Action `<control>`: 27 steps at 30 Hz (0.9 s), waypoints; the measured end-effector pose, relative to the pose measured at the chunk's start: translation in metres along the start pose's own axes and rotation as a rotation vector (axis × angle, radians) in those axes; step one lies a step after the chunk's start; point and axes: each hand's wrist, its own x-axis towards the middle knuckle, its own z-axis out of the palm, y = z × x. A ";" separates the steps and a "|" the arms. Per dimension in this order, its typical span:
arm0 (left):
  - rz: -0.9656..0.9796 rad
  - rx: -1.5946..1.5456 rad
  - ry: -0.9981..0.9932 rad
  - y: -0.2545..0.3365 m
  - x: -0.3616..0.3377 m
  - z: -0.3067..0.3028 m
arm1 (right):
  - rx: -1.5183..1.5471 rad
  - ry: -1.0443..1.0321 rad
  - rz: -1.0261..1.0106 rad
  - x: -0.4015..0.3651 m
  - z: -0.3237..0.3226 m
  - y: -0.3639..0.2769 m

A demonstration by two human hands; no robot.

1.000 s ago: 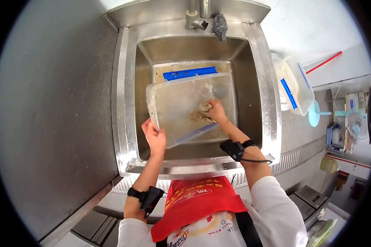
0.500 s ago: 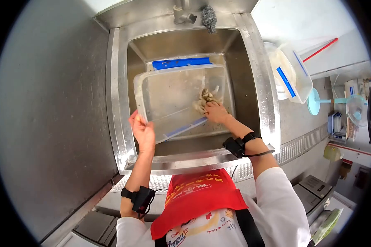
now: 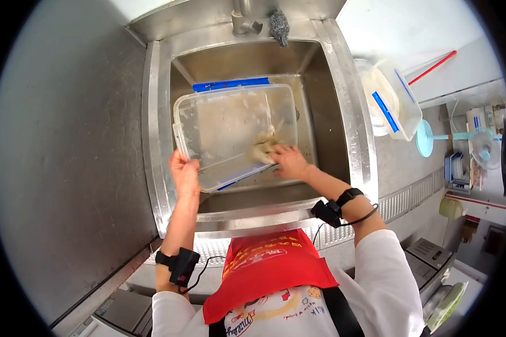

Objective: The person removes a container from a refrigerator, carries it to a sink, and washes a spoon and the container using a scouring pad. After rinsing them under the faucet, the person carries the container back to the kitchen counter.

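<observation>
- Since a moment ago the rag (image 3: 262, 149) and right hand (image 3: 289, 161) slid lower, toward the near right corner of the clear tub (image 3: 225, 123)
- left hand (image 3: 184, 168) was clamped on the tub's near left rim, holding it tilted over the sink (image 3: 351, 118)
- right hand's fingers were bunched on the rag, pressed against the tub's inside
- blue-edged plastic piece (image 3: 225, 85) sat behind the tub, steel scrubber (image 3: 279, 25) up by the tap (image 3: 243, 19)

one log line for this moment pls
left hand: grips clear container rim | right hand: holds cloth inside container | place: over steel sink
</observation>
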 end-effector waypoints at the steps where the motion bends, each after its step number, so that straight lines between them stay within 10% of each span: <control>1: -0.060 -0.038 -0.021 0.012 0.000 -0.001 | -0.059 0.013 -0.022 -0.003 -0.001 0.016; 10: -0.141 0.072 -0.338 0.027 0.055 -0.004 | 0.105 0.102 -0.204 -0.042 -0.026 0.013; 13: -0.274 0.167 -0.007 0.024 0.038 0.019 | 0.431 0.126 0.017 -0.043 -0.035 -0.007; 15: -0.173 0.266 -0.055 -0.012 0.006 0.038 | 0.501 0.143 0.099 -0.029 -0.032 -0.025; 17: -0.461 0.137 -0.203 -0.007 -0.045 0.072 | 0.604 0.146 0.192 -0.014 -0.028 -0.051; 23: -0.212 0.579 -0.024 -0.046 -0.033 0.075 | 0.763 0.031 0.042 0.000 -0.005 -0.094; 27: -0.061 0.741 -0.086 -0.024 -0.026 0.067 | 0.496 -0.587 -0.065 0.007 -0.058 -0.113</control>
